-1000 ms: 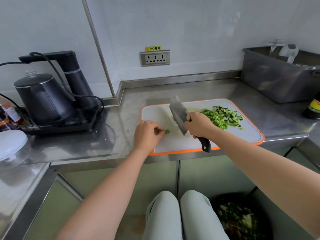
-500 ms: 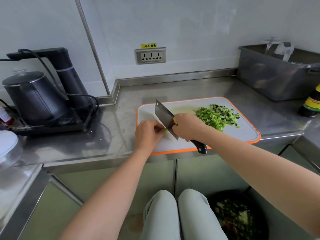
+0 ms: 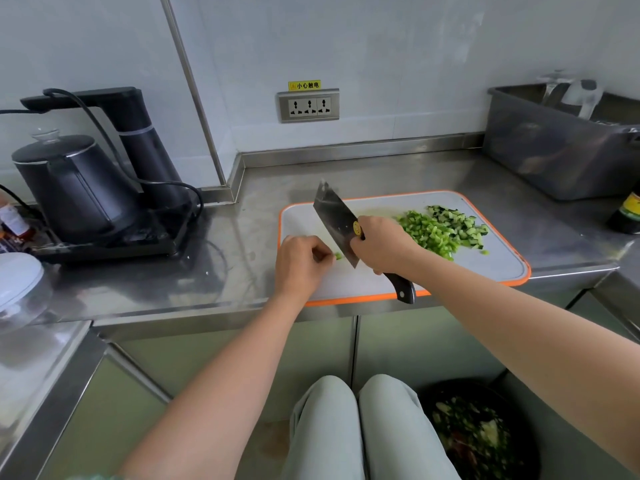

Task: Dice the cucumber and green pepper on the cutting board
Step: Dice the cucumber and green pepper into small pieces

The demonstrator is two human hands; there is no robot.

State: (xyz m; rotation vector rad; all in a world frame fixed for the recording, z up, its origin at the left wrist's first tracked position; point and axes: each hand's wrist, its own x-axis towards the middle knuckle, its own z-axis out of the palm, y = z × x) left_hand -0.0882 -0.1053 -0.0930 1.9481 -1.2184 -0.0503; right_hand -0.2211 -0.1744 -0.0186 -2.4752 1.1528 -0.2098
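A white cutting board (image 3: 491, 265) with an orange rim lies on the steel counter. Diced green pepper (image 3: 427, 235) is heaped on its right half, with diced cucumber (image 3: 457, 223) just behind it. My left hand (image 3: 301, 263) curls over a small leftover piece of green pepper (image 3: 338, 256) at the board's left part; only the tip of the piece shows. My right hand (image 3: 382, 245) grips the cleaver (image 3: 337, 220) where blade meets handle, the blade's edge down right beside that piece.
A black kettle (image 3: 72, 188) on its base with cords stands at the left. A grey tub (image 3: 561, 150) sits at the back right, a dark bottle (image 3: 628, 214) beside it. A bin of scraps (image 3: 478, 438) is on the floor by my knees.
The cleaver rose and came down again beside the pepper piece; my left hand stays on the piece. The camera view shifted slightly.
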